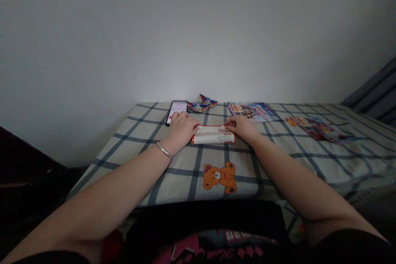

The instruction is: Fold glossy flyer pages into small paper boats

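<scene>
A folded printed paper sheet [213,135], whitish with orange-red borders and small lines of text, lies on the checked cloth in front of me. Its near part curves over in a loose bend. At the sheet's left end, my left hand [182,129] pinches the far corner between thumb and fingers; a silver bangle circles that wrist. My right hand [242,128] grips the far right corner, its fingers closed on the edge. Just beyond my left hand is a phone [177,108] with a lit screen, partly covered by the fingers.
Behind the sheet, near the wall [198,37], lies a folded colourful paper shape [202,104] with pointed ends. Two glossy printed sheets or booklets, a nearer-centre one [255,112] and a farther-right one [321,128], rest on the checked cloth [173,185]. Grey curtain-like fabric [374,90] hangs right.
</scene>
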Tool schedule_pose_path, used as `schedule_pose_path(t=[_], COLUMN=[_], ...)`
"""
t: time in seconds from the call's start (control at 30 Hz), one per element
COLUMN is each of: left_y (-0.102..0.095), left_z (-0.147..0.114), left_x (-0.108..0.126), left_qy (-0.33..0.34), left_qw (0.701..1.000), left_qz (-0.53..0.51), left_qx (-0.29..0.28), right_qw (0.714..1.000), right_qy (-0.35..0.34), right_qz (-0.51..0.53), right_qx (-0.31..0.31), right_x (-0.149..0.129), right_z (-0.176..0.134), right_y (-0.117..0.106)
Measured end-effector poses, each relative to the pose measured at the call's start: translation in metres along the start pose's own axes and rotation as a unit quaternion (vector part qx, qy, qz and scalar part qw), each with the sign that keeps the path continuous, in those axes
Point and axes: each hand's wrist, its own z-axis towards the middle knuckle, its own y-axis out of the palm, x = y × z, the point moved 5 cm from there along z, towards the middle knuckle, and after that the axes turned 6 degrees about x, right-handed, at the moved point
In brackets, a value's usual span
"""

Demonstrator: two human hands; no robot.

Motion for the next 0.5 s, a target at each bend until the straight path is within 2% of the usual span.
schedule_pose_path(t=[0.17,0.3,0.5], left_y=[-0.001,0.0,0.009], left_z=[0.0,0.001,0.005], left_x=[0.002,0.004,0.007], left_qy=[0.012,0.043,0.122], left_qw=[1.0,0.999,0.99], left_qz=[0.007,0.013,0.034], left_qx=[-0.006,0.002,-0.066], right_qw=[0.998,0.994,0.993], right_qy=[-0.063,-0.109,-0.118], right_qz=[-0.018,-0.027,-0.004], right_qx=[0.018,-0.004,-0.02], right_x=[-0.006,-0.011,-0.009], right_z=[0.0,0.001,0.003], right_y=[-0.001,0.002,0.004])
